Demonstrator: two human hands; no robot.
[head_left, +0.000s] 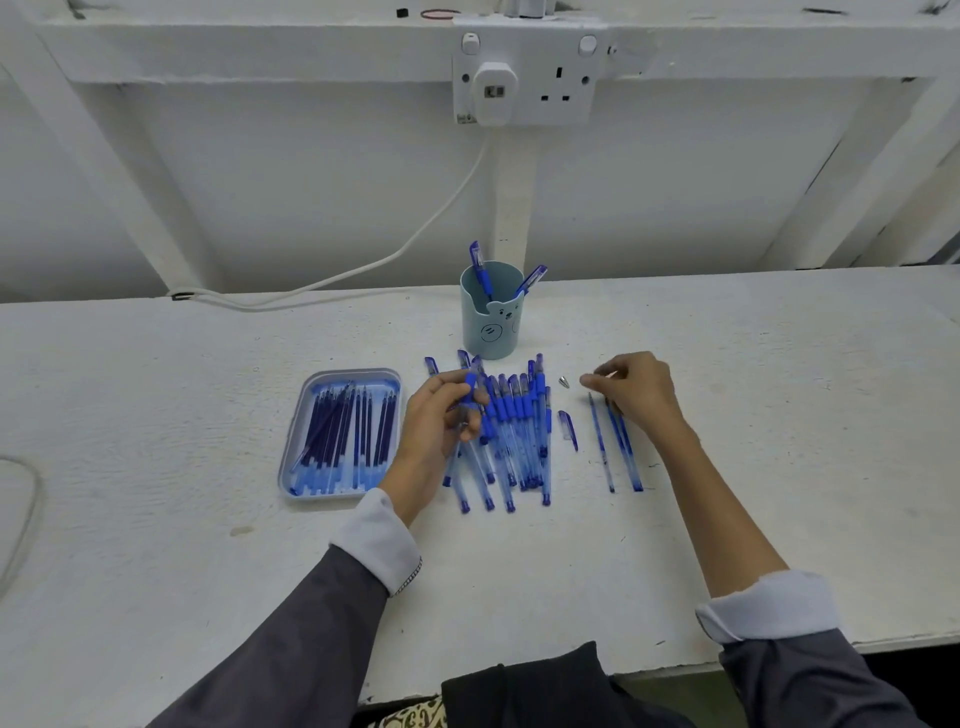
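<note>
My left hand (436, 421) grips one blue pen (470, 387) just above a pile of several blue pens (519, 441) lying side by side on the white table (156, 415). My right hand (636, 389) hovers to the right with fingers curled; whether it pinches anything I cannot tell. A small metal pen tip (564, 382) lies just left of its fingertips. Under that hand lie a refill (601, 441) and a clear pen barrel (626, 452). A loose blue cap (569, 428) lies between the pile and these parts.
A blue tray (389, 379) holding several dark blue refills sits left of the pile. A pale blue bear-face cup (491, 322) with two pens stands behind it. A wall socket (524, 78) and white cable (415, 234) are at the back.
</note>
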